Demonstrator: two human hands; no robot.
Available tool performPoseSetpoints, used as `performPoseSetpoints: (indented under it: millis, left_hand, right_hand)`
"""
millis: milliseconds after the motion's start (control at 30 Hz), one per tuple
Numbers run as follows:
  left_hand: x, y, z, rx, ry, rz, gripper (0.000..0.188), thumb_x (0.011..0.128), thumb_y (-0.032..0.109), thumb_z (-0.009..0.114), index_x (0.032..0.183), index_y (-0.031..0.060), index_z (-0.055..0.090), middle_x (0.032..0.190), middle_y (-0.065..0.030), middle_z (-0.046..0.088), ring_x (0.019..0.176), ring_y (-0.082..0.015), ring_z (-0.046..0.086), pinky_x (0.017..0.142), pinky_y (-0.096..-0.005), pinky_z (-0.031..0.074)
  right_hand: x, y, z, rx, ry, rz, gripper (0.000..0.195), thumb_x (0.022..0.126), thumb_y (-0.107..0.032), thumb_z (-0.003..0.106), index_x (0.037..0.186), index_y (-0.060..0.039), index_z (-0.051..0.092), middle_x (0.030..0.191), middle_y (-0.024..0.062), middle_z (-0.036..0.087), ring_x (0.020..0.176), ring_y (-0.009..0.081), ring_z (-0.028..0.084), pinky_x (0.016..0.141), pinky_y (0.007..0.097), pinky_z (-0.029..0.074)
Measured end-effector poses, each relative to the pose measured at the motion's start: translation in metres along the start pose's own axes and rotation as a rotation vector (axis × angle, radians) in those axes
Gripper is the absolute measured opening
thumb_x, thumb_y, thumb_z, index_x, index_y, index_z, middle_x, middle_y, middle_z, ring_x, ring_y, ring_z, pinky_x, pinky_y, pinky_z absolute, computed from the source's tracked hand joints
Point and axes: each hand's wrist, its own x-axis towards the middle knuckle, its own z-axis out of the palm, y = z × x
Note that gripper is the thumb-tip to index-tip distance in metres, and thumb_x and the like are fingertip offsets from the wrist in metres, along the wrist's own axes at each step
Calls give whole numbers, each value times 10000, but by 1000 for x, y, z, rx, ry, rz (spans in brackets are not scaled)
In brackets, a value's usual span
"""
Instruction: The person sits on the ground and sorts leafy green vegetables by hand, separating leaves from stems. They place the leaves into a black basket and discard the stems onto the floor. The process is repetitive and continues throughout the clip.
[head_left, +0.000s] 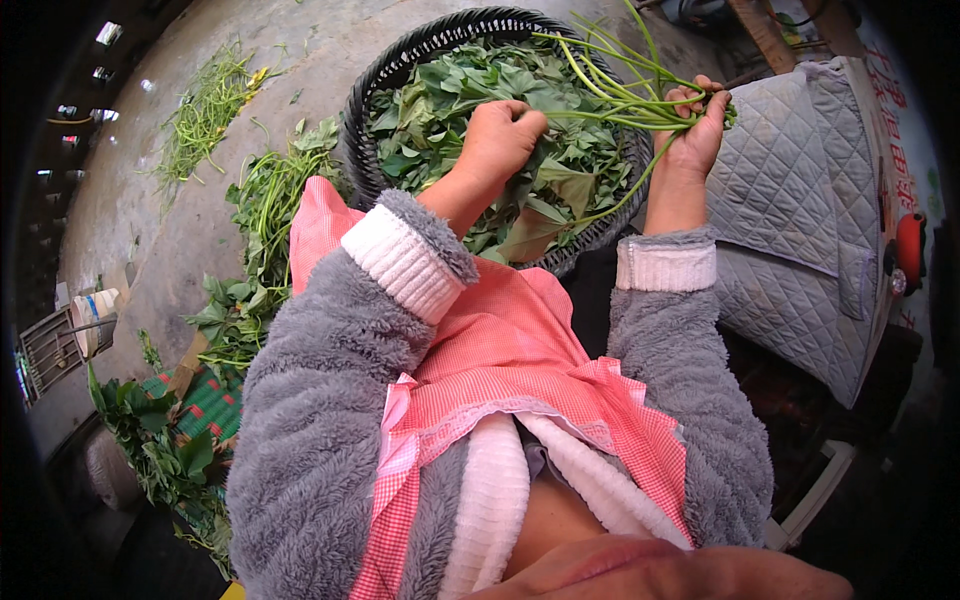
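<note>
In my right hand (694, 127), palm up, is a bunch of long green leaf stems (637, 75), fanning out to the left and upward. My left hand (499, 142) is pinched at the far end of one of these stems; its fingertips are partly hidden. Both hands are over or beside a black woven basket (360, 150) heaped with broad green leaves (480, 75). One stem with a large leaf (534, 229) droops from my right hand across the basket's near side. A red checked apron (495, 315) covers my lap.
Left of the basket lie leafy stems (270, 217), with a pile of bare stems (206, 112) on the concrete floor farther off. More leafy stems (150, 427) rest by a green and red woven surface (214, 405). A grey quilted cover (780, 172) stands close on the right.
</note>
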Motion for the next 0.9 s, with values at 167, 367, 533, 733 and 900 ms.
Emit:
performPoseSetpoints:
  millis: [167,367,533,733,900]
  left_hand:
    - [5,-1,-2,-219,75,-47,99,760,71,523,706,14,583,605,-24,536,482,-90,462,451,-237,385]
    - [24,28,-41,-417,189,16,125,783,103,499,695,22,536,598,-47,533,460,-121,483,426,-267,417]
    - [6,12,-19,233,-173,-55,180,792,133,490,873,25,609,730,-22,577,618,-96,483,577,-221,402]
    - [-15,-8,19,175,-562,242,364,792,129,570,1133,16,515,800,-40,593,737,-96,542,671,-228,438]
    - [-20,-23,22,550,-518,271,227,786,172,559,951,26,615,630,-102,594,565,-173,568,558,-294,452]
  right_hand:
    - [-5,7,15,181,-93,123,241,909,-331,430,849,-103,484,780,9,520,568,78,373,468,196,333]
    - [-11,-43,39,330,-313,201,317,924,-372,380,801,-117,524,651,-30,399,502,74,277,453,189,262]
    - [-15,-33,44,484,-293,246,270,923,-338,394,865,-101,511,816,-27,549,516,80,294,478,211,292]
    - [-25,-24,57,434,-183,227,263,923,-322,399,859,-98,522,793,-25,526,524,80,311,481,204,299]
    - [-24,-20,54,408,-194,220,266,922,-328,398,845,-103,519,791,-17,517,522,81,305,471,201,291]
